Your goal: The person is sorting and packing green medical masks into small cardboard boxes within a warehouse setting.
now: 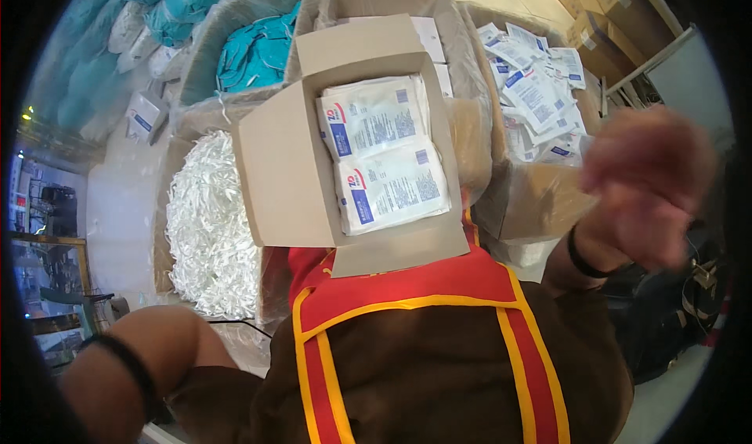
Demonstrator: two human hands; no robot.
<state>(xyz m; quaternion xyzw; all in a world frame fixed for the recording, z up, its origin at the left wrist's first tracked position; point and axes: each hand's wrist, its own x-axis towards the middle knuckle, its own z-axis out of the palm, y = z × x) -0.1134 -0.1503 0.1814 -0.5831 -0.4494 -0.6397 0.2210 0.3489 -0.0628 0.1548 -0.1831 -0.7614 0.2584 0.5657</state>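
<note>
In the head view, an open carton (286, 162) was positioned in front of the person's body, its flaps spread and its near flap extended over a red apron (407, 287) trimmed in yellow. Inside the carton, white packets (395, 189) printed in blue and red were arranged in two groups, one behind the other. The right hand (650, 185) was caught as a blur to the right of the carton, well apart from it; whether it was open, closed or gripping anything could not be told. The left hand (102, 393) was partly lost in the dark rim at lower left, past a black band (129, 362), and its state could not be told either. White strips (211, 225) were heaped in a box (272, 283) just left of the carton, and teal pieces (262, 48) were held in another box behind them. A loose pile (540, 92) of similar packets was contained in a large box (533, 201) on the right, near the right hand. Teal and white bundles (160, 21) were massed at upper left, with a small white pack (146, 115) placed near them. Brown cases (595, 45) were stacked at upper right.
</note>
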